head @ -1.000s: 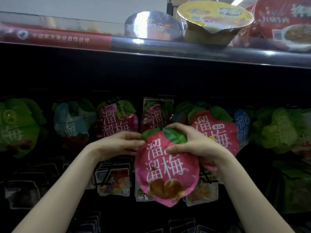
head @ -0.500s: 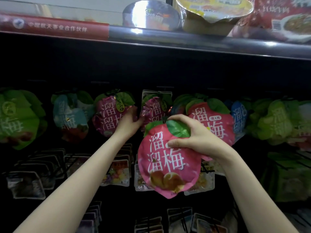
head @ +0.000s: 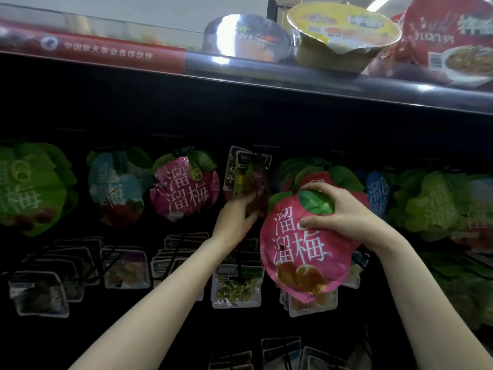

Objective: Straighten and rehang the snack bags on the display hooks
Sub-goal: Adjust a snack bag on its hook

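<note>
1. Dark store display wall [head: 266, 124]; rows of snack bags hang on hooks under a shelf of noodle bowls [head: 344, 36].
2. Right hand [head: 344, 212] pinches the pink plum bag [head: 304, 252] by its leaf top, off any hook, held in front of the row.
3. Left hand [head: 234, 217], fingers curled, grips the clear-fronted bags [head: 248, 180] hanging on the centre hook.
4. Step, judged: clearing a hook for rehanging. Next: find the hook tip and thread the bag's hole; the tip is hidden in shadow.
5. Crowding neighbours: second pink bag [head: 186, 188], blue bag [head: 376, 193].

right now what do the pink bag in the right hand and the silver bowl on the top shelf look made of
Pink bag: thin, glossy plastic film, by its crinkles and printed sheen where the right hand grips it. Silver bowl: probably a foil-lidded paper or plastic noodle bowl; the mirror glare suggests foil, but blur leaves it open.
</note>
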Demonstrator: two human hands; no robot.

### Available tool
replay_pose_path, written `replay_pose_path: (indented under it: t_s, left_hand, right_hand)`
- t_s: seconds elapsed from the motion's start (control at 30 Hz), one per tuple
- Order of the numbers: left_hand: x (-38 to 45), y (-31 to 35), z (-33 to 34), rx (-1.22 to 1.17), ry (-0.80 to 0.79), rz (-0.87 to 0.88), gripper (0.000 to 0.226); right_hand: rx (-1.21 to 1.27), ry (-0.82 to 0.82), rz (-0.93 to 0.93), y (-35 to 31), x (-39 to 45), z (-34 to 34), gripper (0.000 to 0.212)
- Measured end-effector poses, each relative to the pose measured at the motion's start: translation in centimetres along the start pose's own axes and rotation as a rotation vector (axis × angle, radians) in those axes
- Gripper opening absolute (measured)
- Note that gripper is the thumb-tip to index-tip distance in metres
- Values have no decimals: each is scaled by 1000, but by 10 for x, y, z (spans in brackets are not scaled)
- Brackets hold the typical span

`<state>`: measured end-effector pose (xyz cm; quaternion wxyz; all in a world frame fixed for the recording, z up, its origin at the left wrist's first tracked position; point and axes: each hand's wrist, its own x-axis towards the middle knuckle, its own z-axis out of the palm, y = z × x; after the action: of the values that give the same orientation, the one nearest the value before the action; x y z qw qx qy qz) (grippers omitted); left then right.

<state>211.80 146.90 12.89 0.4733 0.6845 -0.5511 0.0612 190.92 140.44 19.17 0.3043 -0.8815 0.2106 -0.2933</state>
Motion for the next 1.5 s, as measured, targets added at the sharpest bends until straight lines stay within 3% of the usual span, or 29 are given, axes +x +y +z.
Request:
replay_pose_path:
  t_s: [0.23, 0.37, 0.47, 0.6, 0.7, 0.9, 1.07, 1.37, 1.5]
  left_hand:
    - [25, 7, -2, -413, 107, -260, 39]
    - [48, 1, -7, -368, 253, -368, 28]
    - [50, -5, -25, -285, 244, -291, 14]
    - [23, 2, -58, -120, 240, -100, 13]
    - [1, 21, -75, -131, 224, 13, 12]
    - [-29, 12, -107, -344, 253, -188, 6]
    - [-55, -21, -127, -516, 346, -408, 9]
    - [-59, -48, -166, -392, 479, -322, 3]
    - [-56, -56, -187, -287, 543, -300, 13]
  right_hand:
    - [140, 41, 31, 4, -3, -2, 56]
    - [164, 55, 57, 5, -5, -7, 58]
    - [164, 76, 43, 5, -5, -11, 58]
    - [218, 96, 34, 7, -5, -14, 58]
    - [232, 98, 40, 6, -3, -14, 60]
    - [283, 74, -13, 0, -2, -8, 60]
    - [260, -63, -33, -14, 11, 24, 55]
    - [305, -187, -96, -26, 34, 65, 49]
    - [181, -202, -109, -28, 43, 71, 54]
